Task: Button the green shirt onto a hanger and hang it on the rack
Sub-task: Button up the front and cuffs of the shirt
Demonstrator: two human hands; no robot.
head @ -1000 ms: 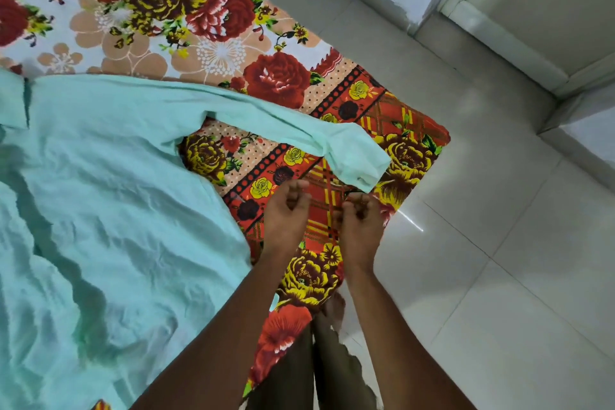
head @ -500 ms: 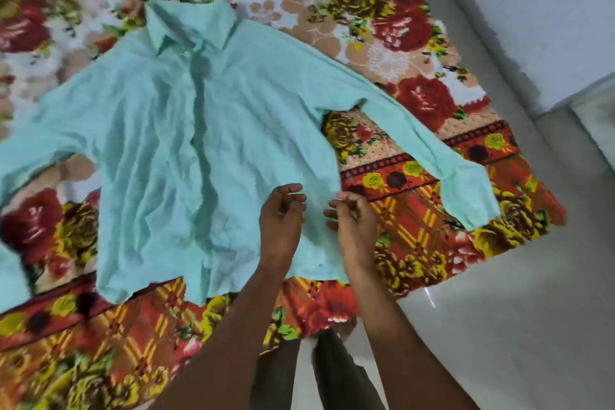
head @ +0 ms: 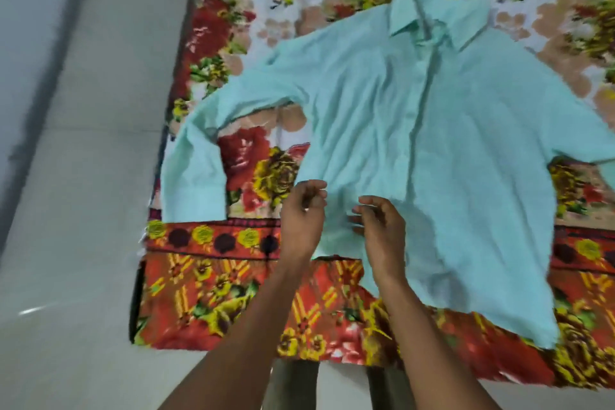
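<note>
Head view: wrinkled green shirt (head: 432,150) lies flat, collar far; both hands' grip unclear.

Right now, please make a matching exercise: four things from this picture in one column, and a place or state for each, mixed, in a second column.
1. green shirt
2. collar
3. left hand
4. floral blanket

A. under the shirt, on the tiled floor
B. lying flat, front side up
C. far end of the shirt
D. at the shirt's lower left edge

Pairs: 1-B, 2-C, 3-D, 4-A
</note>
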